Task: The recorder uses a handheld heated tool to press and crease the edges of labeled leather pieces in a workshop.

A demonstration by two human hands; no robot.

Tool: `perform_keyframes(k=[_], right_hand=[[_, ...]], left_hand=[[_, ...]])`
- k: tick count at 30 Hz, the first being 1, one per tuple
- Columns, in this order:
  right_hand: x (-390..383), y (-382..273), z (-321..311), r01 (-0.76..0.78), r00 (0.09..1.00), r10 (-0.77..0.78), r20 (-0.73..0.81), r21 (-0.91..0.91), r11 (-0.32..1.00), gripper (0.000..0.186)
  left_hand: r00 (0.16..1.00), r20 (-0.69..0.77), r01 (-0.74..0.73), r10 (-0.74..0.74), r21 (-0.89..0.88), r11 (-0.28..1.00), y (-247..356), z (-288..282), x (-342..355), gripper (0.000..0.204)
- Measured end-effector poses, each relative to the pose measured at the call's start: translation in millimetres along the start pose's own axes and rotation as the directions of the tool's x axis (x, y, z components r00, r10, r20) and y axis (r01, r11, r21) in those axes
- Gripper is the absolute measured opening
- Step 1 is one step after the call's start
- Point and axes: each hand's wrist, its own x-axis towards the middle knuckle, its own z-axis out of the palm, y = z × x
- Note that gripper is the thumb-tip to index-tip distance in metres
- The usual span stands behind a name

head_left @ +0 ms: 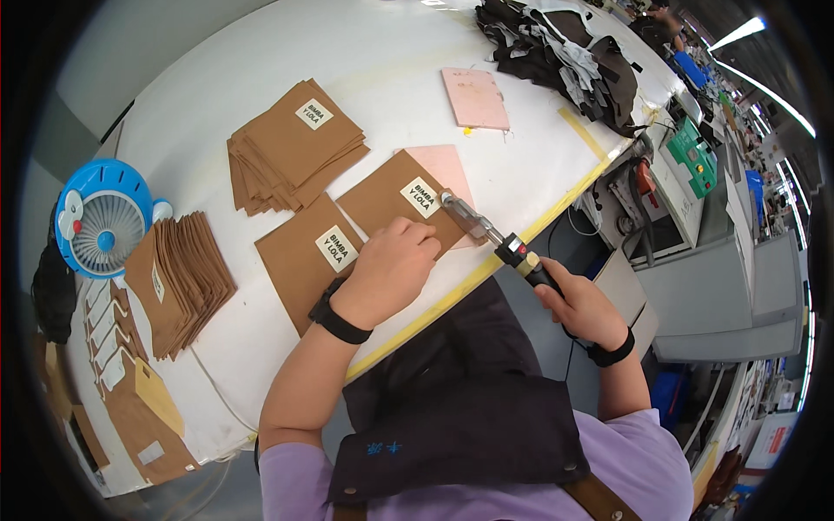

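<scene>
My left hand (388,273) rests with bent fingers on a brown fabric piece (372,201) that bears a white printed label (420,197), gripping its near side. A second labelled brown piece (291,252) lies partly under my left wrist. In my right hand (586,302) is a slim black-handled tool (525,261), its kind unclear, with a metal shaft and a shiny tubular tip. That tip reaches over the right edge of the brown fabric piece, near the label; whether it touches is unclear. Pink card (440,163) shows from beneath this piece.
Brown piece stacks (291,143) (181,282) occupy the white table's left side, beside a blue fan (104,221). Another pink card (475,98) lies farther back. Dark and grey fabric (569,65) is heaped at the far right. Yellow tape (469,300) edges the table.
</scene>
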Motion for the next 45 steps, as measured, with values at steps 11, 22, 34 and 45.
perform_keyframes(k=[11, 22, 34, 45], right_hand=[[103, -20, 13, 0.241, 0.947, -0.277, -0.161, -0.208, 0.948, 0.034], [-27, 1, 6, -0.013, 0.998, 0.000, -0.067, -0.196, 0.981, 0.037], [31, 8, 23, 0.179, 0.961, -0.218, -0.172, -0.217, 0.960, 0.039], [19, -3, 21, 0.126, 0.968, -0.172, -0.182, -0.239, 0.963, 0.034]], left_hand=[[1.000, -0.009, 0.000, 0.000, -0.012, 1.000, 5, -2, 6, 0.020], [0.999, -0.029, 0.016, -0.017, -0.057, 0.998, 4, -5, 4, 0.019], [1.000, -0.024, 0.010, -0.010, -0.035, 0.999, 5, -3, 6, 0.019], [0.999, -0.047, 0.013, -0.013, -0.007, 1.000, 3, -1, 3, 0.020]])
